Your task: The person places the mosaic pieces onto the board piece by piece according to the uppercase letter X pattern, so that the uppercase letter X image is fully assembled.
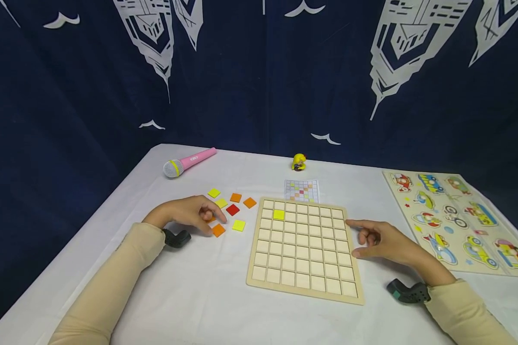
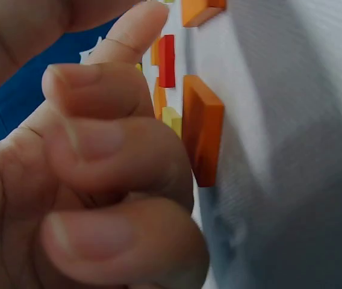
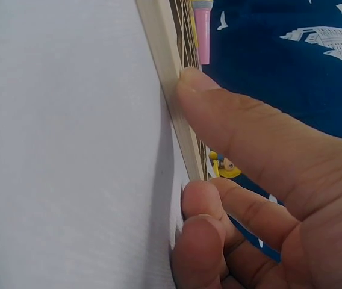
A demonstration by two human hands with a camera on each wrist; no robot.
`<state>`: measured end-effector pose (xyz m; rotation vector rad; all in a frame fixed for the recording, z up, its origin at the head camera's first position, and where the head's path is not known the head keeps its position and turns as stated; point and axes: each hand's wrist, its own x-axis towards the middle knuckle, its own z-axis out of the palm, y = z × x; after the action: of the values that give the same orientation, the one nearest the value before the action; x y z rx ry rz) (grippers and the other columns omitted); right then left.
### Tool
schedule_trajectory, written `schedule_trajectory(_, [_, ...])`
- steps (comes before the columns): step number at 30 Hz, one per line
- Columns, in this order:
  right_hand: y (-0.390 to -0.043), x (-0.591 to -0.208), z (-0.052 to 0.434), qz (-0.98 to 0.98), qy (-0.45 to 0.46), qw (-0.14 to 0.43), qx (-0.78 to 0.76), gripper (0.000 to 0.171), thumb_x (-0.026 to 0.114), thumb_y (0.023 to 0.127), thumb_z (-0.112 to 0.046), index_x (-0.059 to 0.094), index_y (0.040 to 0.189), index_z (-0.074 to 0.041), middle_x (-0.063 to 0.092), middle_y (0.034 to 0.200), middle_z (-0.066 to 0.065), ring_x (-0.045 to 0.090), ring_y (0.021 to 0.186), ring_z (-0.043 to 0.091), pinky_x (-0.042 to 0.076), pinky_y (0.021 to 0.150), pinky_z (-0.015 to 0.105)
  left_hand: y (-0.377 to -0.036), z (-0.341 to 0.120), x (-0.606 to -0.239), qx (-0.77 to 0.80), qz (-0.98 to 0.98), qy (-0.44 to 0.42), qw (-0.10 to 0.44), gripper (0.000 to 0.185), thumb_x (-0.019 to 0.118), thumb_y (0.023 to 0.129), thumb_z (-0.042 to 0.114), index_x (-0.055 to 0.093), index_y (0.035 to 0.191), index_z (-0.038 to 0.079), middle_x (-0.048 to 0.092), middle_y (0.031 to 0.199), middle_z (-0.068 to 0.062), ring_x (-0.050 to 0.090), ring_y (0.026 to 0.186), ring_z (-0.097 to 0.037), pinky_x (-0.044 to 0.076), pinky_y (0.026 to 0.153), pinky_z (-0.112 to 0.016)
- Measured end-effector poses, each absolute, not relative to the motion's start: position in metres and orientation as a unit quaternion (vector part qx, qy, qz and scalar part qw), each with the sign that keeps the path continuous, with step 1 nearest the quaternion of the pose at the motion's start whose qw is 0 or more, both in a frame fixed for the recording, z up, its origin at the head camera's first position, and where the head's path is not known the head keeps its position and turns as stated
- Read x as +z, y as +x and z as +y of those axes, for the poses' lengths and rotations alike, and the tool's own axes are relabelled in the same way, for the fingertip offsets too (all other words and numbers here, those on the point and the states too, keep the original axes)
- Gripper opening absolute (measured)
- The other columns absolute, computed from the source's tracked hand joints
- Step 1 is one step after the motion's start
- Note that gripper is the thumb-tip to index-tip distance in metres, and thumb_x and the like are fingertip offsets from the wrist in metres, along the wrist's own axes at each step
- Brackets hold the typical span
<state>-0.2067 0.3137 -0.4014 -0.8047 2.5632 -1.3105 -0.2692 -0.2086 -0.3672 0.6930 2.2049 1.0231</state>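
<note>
A wooden grid board lies at the middle of the white table, with one yellow tile set in its second row. Several loose tiles lie to its left: red, yellow and orange. My left hand rests among them with curled fingers, which touch the edge of an orange tile. Whether it grips that tile is unclear. My right hand lies at the board's right edge. Its straight index finger touches the rim.
A pink microphone lies at the back left, and a small yellow figurine stands at the back middle. A printed pattern card sits behind the board. A vehicle puzzle board lies at the right. A dark blue curtain hangs behind.
</note>
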Motion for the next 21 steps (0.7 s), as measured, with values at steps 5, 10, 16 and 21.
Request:
schedule_trajectory(5, [-0.2064,-0.4013,0.3138,0.854,-0.268,0.078,-0.439,0.072,0.088,0.083,0.006,0.051,0.143,0.022,0.056,0.089,0.000,0.046,0.068,0.012,0.039,0.058,0.029,-0.2692,-0.2076,-0.3692,0.368,0.843,0.254,0.299,0.036,0.083,0.084,-0.002,0.076,0.120,-0.001,0.044,0.074,0.005,0.045,0.075,-0.012,0.038,0.073,-0.024])
schedule_trajectory(10, [-0.2064,-0.4006,0.3138,0.855,-0.267,0.078,-0.438,0.072,0.088,0.083,0.005,0.052,0.143,0.021,0.057,0.089,0.001,0.047,0.069,0.011,0.040,0.059,0.028,-0.2694,-0.2061,-0.3707,0.355,0.854,0.243,0.293,0.033,0.084,0.084,-0.002,0.078,0.116,0.002,0.044,0.073,0.003,0.045,0.074,-0.014,0.037,0.074,-0.026])
schedule_trajectory(16, [-0.2056,-0.3999,0.3135,0.856,-0.268,0.076,-0.434,0.071,0.088,0.083,0.005,0.053,0.143,0.021,0.057,0.089,0.001,0.047,0.070,0.011,0.040,0.060,0.028,-0.2694,-0.2056,-0.3706,0.346,0.866,0.224,0.284,0.029,0.086,0.084,-0.001,0.080,0.112,0.005,0.043,0.072,0.003,0.044,0.072,-0.015,0.036,0.073,-0.027])
schedule_trajectory(21, [-0.2049,-0.3996,0.3127,0.859,-0.261,0.077,-0.433,0.072,0.088,0.083,0.004,0.053,0.143,0.021,0.057,0.089,0.001,0.047,0.071,0.012,0.040,0.061,0.028,-0.2696,-0.2053,-0.3717,0.347,0.870,0.219,0.272,0.027,0.088,0.083,0.000,0.081,0.108,0.006,0.040,0.069,0.003,0.042,0.071,-0.015,0.035,0.072,-0.026])
